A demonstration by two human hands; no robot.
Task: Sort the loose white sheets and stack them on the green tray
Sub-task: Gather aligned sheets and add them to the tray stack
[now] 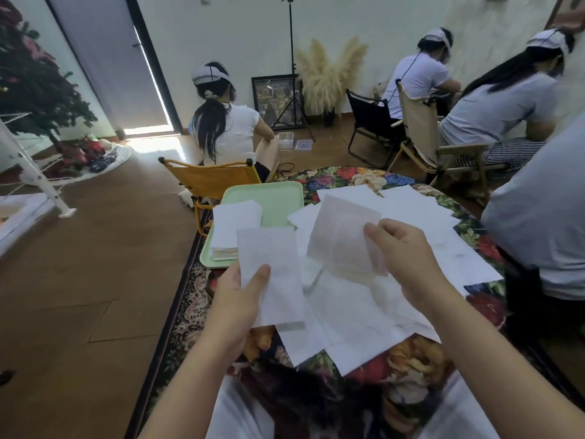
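A pale green tray (278, 198) lies at the table's far left, with a neat stack of white sheets (232, 229) on its near half. My left hand (240, 299) pinches one narrow white sheet (272, 274) between thumb and fingers, just in front of the tray. My right hand (402, 258) grips a second, thin translucent sheet (342, 236) by its right edge and holds it up above the table. Several loose white sheets (380, 312) lie spread over the table beneath both hands.
The table wears a dark floral cloth (421, 359). A person's arm and grey sleeve (538, 223) lean at the right edge. An orange folding chair (215, 179) stands behind the tray, and other seated people work further back. Brown floor lies to the left.
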